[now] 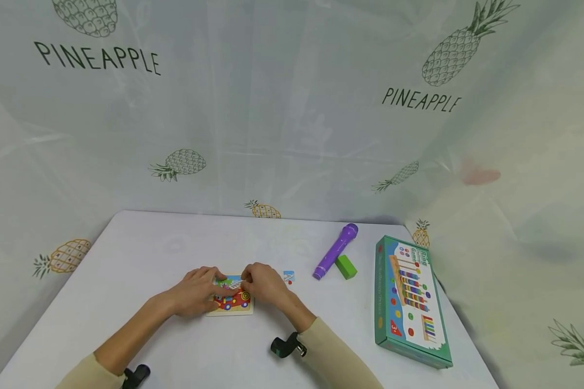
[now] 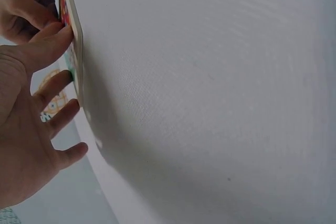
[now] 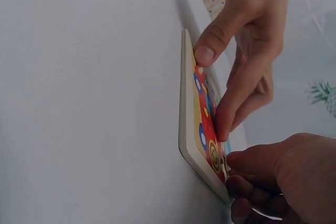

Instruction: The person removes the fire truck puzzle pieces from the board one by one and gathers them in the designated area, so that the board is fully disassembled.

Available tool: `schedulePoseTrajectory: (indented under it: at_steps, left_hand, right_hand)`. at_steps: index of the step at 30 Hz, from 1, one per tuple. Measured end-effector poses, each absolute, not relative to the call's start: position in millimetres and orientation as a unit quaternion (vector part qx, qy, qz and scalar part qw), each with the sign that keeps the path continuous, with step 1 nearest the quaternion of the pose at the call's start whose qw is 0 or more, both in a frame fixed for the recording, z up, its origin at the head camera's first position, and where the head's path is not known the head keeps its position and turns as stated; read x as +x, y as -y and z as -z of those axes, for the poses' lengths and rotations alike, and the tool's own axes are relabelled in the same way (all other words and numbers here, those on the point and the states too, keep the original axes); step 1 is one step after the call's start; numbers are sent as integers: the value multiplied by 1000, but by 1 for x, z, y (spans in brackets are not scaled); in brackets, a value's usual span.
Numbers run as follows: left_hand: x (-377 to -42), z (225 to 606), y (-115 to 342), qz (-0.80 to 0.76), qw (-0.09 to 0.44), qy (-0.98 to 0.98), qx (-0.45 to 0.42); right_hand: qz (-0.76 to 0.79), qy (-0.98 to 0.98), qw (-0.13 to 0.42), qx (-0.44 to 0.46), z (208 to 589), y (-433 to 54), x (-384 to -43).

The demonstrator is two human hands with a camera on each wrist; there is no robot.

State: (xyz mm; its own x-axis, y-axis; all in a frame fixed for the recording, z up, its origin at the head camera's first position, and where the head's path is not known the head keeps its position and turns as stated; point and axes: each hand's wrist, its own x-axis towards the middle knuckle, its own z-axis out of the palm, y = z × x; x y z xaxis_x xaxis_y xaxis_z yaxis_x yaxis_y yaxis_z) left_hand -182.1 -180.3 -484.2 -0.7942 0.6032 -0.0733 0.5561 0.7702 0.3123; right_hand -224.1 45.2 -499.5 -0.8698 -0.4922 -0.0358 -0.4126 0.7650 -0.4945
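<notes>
pineapple-printed sheeting (image 1: 292, 124) hangs behind a white worktop (image 1: 185, 351), on which a puzzle board (image 1: 231, 308) bearing a red vehicle picture lies between two hands. the left hand (image 1: 197, 292) is at the puzzle board's left side, fingers spread and mostly straight; its thumb and a finger rest on the picture face, so the board sits just under its fingertips. the right hand (image 1: 265, 283) is at the board's far right corner, fingers curled, thumb and fingertips pinching there; they hide whether a loose piece is caught as well. to the right of the board, just past the right hand, lies a small blue piece (image 1: 289, 276). farther right of the board and beyond it are a purple microphone (image 1: 336, 251) and a green block (image 1: 346, 267); well to its right lies a green box (image 1: 413, 302).
</notes>
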Motion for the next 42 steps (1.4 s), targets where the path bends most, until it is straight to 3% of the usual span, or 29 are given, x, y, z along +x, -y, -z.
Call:
schedulePoseTrajectory:
  at_steps: [28,42]
  left_hand:
    - [-180,484,180,-128,83,-936,318]
    - [-181,488,180,-132,83,-937,314]
  right_hand:
    - [279,-932,101,-210,496,-41,-223]
    - [314,-924,68,-206,501,-36,-225]
